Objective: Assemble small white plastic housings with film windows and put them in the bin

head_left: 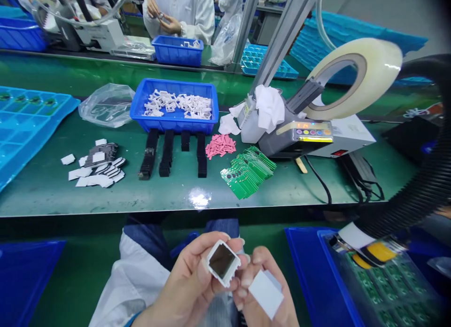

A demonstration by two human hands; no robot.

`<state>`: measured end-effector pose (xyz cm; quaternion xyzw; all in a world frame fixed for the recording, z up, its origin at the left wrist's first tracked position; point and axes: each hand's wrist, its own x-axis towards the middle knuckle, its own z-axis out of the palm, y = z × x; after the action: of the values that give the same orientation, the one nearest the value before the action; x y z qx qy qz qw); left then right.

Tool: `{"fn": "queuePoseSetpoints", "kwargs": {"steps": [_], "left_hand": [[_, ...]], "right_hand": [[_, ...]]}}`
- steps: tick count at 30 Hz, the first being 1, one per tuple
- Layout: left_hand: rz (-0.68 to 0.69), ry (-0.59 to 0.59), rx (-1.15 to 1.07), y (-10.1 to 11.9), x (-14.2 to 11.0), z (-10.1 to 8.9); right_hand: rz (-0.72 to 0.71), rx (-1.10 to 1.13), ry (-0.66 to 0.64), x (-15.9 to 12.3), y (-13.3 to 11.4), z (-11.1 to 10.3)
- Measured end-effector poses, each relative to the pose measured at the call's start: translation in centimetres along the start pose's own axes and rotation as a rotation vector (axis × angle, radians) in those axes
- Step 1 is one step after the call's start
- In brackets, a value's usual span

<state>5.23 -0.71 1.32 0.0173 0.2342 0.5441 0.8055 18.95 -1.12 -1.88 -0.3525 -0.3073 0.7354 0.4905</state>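
Note:
My left hand (pixel 183 282) is closed around a small white plastic frame (pixel 230 275) with a dark, glossy square panel (pixel 221 260) set inside it. It is held tilted above my lap, in front of the table edge. My right hand (pixel 269 289) is closed on a flat white rectangular piece (pixel 266 294), which looks thin, with a second pale layer behind it. Its fingertips come close to the frame's right side; whether they touch it I cannot tell.
On the green table (pixel 176 195) are a blue bin (pixel 174 126) of white frames, black strips (pixel 167 153), pink pieces (pixel 221 145), green circuit boards (pixel 246 172), white and grey pieces (pixel 97 169) and a tape dispenser (pixel 299 134). A black hose (pixel 405 209) hangs at right. A co-worker (pixel 179 12) sits opposite.

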Motion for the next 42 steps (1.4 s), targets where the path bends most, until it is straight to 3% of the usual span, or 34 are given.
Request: {"fn": "queuePoseSetpoints", "kwargs": {"steps": [6, 10, 13, 18, 21, 29, 34, 42], "left_hand": [[0.099, 0.045, 0.021, 0.7, -0.8, -0.6], [0.206, 0.081, 0.058, 0.8, -1.1, -1.0], [0.252, 0.084, 0.044, 0.9, -1.1, -1.4], [0.297, -0.071, 0.043, 1.3, -1.2, -2.4], [0.321, -0.09, 0.061, 1.5, -1.1, -2.8], [0.374, 0.006, 0.067, 1.7, -1.1, -3.0], [0.327, -0.036, 0.077, 2.0, -0.8, -3.4], [0.322, 0.015, 0.055, 2.2, -0.4, -3.7]], "right_hand": [[-0.015, 0.092, -0.02, 1.6, -0.1, 2.9], [-0.153, -0.041, -0.078, 2.0, -0.4, 3.8], [-0.395, -0.316, -0.085, 2.3, -0.8, 3.9], [-0.954, -1.013, -0.033, 2.8, -2.0, 3.3], [-1.11, -1.305, -0.115, 3.2, -2.7, 3.1], [-1.095, -1.436, -0.108, 3.4, -2.7, 4.3], [-1.097, -1.444, -0.114, 3.9, -2.4, 5.1], [-0.954, -1.535, -0.19, 3.9, -3.1, 5.8]]}}
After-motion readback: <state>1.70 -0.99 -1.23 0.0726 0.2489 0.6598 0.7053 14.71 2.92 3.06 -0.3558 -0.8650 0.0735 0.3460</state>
